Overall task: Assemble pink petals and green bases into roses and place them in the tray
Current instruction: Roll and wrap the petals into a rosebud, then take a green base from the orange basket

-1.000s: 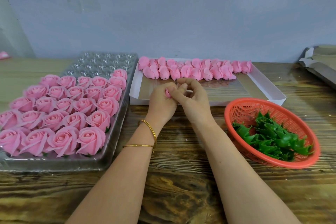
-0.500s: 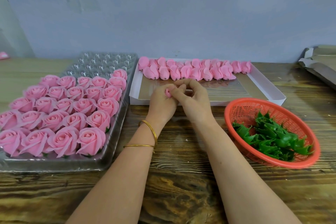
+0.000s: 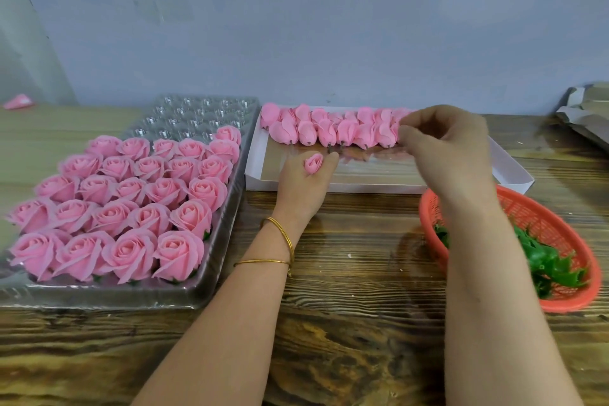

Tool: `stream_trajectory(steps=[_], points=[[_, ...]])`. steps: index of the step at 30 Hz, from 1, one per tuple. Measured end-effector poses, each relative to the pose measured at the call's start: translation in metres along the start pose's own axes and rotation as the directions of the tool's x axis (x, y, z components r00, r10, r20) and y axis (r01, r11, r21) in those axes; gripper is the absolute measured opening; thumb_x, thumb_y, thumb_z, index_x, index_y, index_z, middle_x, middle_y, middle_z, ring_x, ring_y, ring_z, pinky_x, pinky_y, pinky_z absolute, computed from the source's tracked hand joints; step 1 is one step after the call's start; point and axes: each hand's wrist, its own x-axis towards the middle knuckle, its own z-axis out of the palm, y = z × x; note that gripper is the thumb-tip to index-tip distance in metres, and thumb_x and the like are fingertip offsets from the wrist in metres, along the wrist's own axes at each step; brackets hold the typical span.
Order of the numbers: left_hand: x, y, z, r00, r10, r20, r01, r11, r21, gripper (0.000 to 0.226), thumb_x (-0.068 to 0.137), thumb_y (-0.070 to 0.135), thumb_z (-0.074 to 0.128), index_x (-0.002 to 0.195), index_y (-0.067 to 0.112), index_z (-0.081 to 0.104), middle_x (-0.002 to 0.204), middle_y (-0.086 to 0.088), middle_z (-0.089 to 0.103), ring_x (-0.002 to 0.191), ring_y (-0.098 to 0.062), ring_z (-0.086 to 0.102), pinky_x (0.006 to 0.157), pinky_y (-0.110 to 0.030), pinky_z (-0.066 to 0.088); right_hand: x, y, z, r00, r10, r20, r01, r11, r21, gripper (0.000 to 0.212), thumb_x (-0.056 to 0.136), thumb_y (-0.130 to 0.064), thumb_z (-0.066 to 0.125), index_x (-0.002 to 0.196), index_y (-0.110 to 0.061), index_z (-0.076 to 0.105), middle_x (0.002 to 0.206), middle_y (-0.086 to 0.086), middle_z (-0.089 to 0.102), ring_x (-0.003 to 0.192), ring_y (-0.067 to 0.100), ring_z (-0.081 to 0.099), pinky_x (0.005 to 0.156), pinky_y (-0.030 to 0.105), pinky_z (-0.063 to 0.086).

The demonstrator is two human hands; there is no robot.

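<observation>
Now parted: left hand (image 3: 304, 183) gripping a pink bud (image 3: 313, 163), right hand (image 3: 445, 148) across at the petal row (image 3: 329, 130), pinching its end.

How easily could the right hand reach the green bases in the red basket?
Probably yes: the right hand is at the petals, but the open basket lies under its forearm, green bases uncovered.

Soft, even light left only faint shadows on the desk (image 3: 346, 293), glare glinted off the clear plastic tray (image 3: 197, 115), the right hand (image 3: 448, 148) was slightly motion-blurred, and straight edges bowed near the corners.
</observation>
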Motion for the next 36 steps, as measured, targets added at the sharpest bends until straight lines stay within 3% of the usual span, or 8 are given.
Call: stream_trajectory(steps=[4,6,9,11,15,20,25,36], points=[[0.000,0.002,0.000,1.000,-0.004,-0.003,0.004,1.000,-0.016,0.047,0.092,0.021,0.058,0.060,-0.008,0.039,0.061,-0.011,0.037,0.062,-0.023,0.033,0.063,-0.035,0.031,0.003,0.002,-0.029,0.993,0.074,0.093,-0.046,0.961,-0.273,0.031,0.077,0.003,0.058,0.063,-0.023,0.064,0.063,-0.006,0.061,0.061,0.010,0.053,0.058,0.022,0.038],[-0.001,0.002,0.000,1.000,-0.009,-0.008,0.009,1.000,-0.028,0.047,0.091,0.020,0.059,0.059,-0.006,0.037,0.060,-0.011,0.036,0.062,-0.023,0.032,0.062,-0.034,0.030,0.003,0.006,-0.041,0.976,0.155,0.154,-0.077,0.904,-0.421,0.032,0.079,0.006,0.057,0.066,-0.022,0.066,0.069,-0.003,0.063,0.070,0.015,0.057,0.059,0.023,0.038],[-0.002,0.004,0.000,1.000,-0.012,-0.012,0.011,0.999,-0.039,0.046,0.091,0.020,0.059,0.059,-0.007,0.039,0.059,-0.011,0.038,0.061,-0.022,0.034,0.062,-0.034,0.031,0.004,0.011,-0.055,0.904,0.337,0.263,-0.111,0.780,-0.616,0.022,0.082,0.001,0.063,0.089,-0.018,0.072,0.094,0.004,0.068,0.097,0.024,0.061,0.079,0.032,0.046],[-0.002,0.005,-0.001,1.000,-0.019,-0.009,0.018,0.999,-0.036,0.044,0.091,0.020,0.059,0.058,-0.003,0.042,0.058,-0.011,0.039,0.060,-0.022,0.036,0.062,-0.034,0.033,0.003,0.013,-0.059,0.838,0.438,0.326,-0.116,0.726,-0.678,0.019,0.081,-0.003,0.068,0.089,-0.020,0.071,0.097,0.007,0.070,0.096,0.027,0.064,0.088,0.040,0.052],[-0.003,0.006,-0.001,1.000,-0.029,-0.004,0.029,0.999,-0.029,0.037,0.092,0.022,0.059,0.061,0.003,0.051,0.058,-0.012,0.041,0.059,-0.020,0.039,0.062,-0.033,0.036,0.005,0.017,-0.058,0.753,0.517,0.407,-0.108,0.707,-0.699,0.020,0.080,-0.002,0.070,0.095,-0.015,0.073,0.094,0.015,0.072,0.090,0.036,0.068,0.085,0.053,0.056],[-0.003,0.007,-0.003,0.999,-0.043,0.001,0.043,0.999,-0.024,0.038,0.092,0.023,0.059,0.061,0.002,0.049,0.059,-0.013,0.043,0.060,-0.021,0.040,0.063,-0.034,0.037,0.011,0.029,-0.055,0.715,0.549,0.434,-0.081,0.681,-0.728,0.028,0.075,-0.001,0.069,0.097,-0.018,0.073,0.095,0.013,0.072,0.090,0.035,0.069,0.085,0.053,0.057],[-0.003,0.009,-0.004,0.999,-0.049,0.003,0.049,0.999,-0.023,0.034,0.093,0.023,0.059,0.064,0.005,0.053,0.060,-0.013,0.043,0.061,-0.021,0.041,0.063,-0.033,0.037,0.018,0.042,-0.052,0.685,0.560,0.467,-0.026,0.658,-0.752,0.015,0.073,-0.007,0.071,0.084,-0.018,0.075,0.088,0.012,0.073,0.086,0.033,0.068,0.085,0.051,0.057],[-0.004,0.009,-0.002,0.999,-0.047,-0.019,0.046,0.998,-0.048,0.043,0.092,0.019,0.059,0.060,-0.006,0.045,0.059,-0.013,0.040,0.060,-0.022,0.037,0.062,-0.033,0.034,0.019,0.047,-0.049,0.700,0.569,0.432,-0.050,0.642,-0.765,0.014,0.069,-0.004,0.073,0.080,-0.014,0.074,0.086,0.014,0.072,0.085,0.034,0.068,0.083,0.048,0.058]])
